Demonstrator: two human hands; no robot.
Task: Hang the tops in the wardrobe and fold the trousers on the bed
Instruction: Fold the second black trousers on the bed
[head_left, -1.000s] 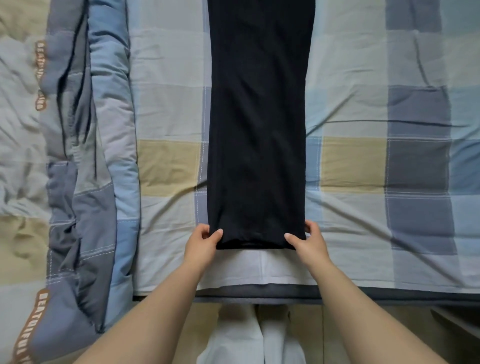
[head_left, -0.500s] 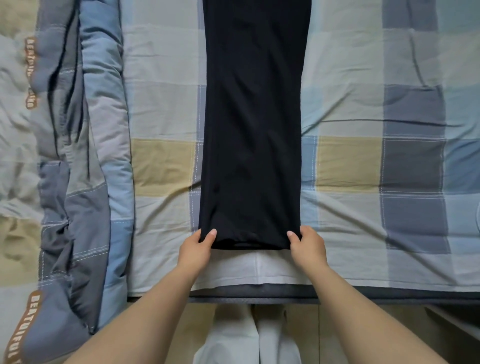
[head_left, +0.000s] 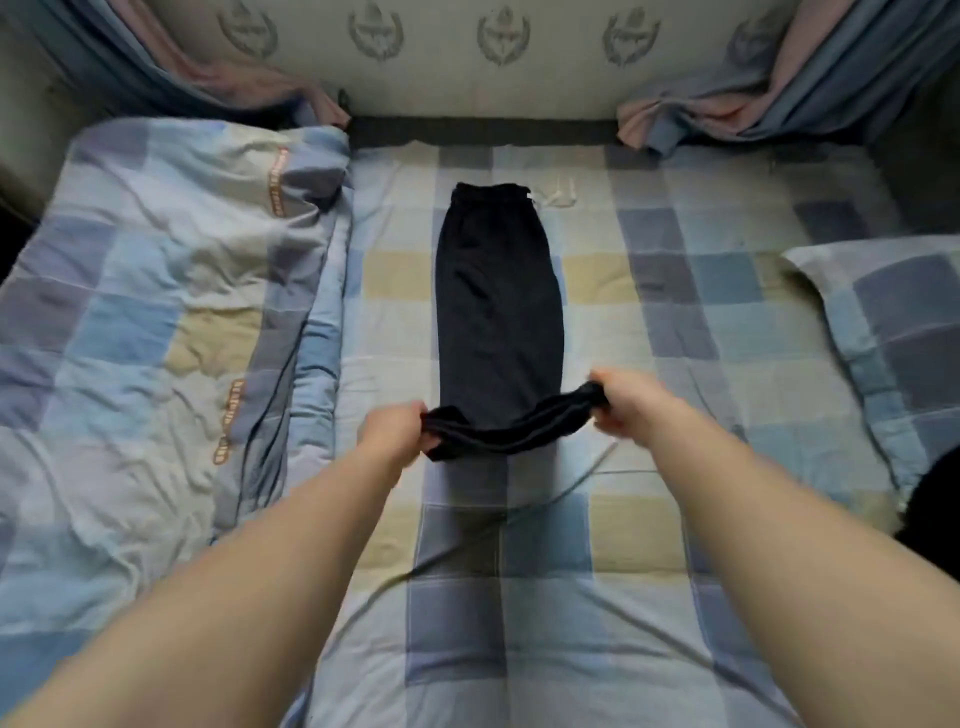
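Left hand and right hand grip the trousers' hem — lifted (waistband flat).

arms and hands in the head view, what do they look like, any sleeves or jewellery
Both forearms are bare up to the frame edge, with no sleeve showing. The left hand and right hand wear no gloves; no watch or bracelet shows at the wrists. The hands are motion-blurred, so rings cannot be ruled out.
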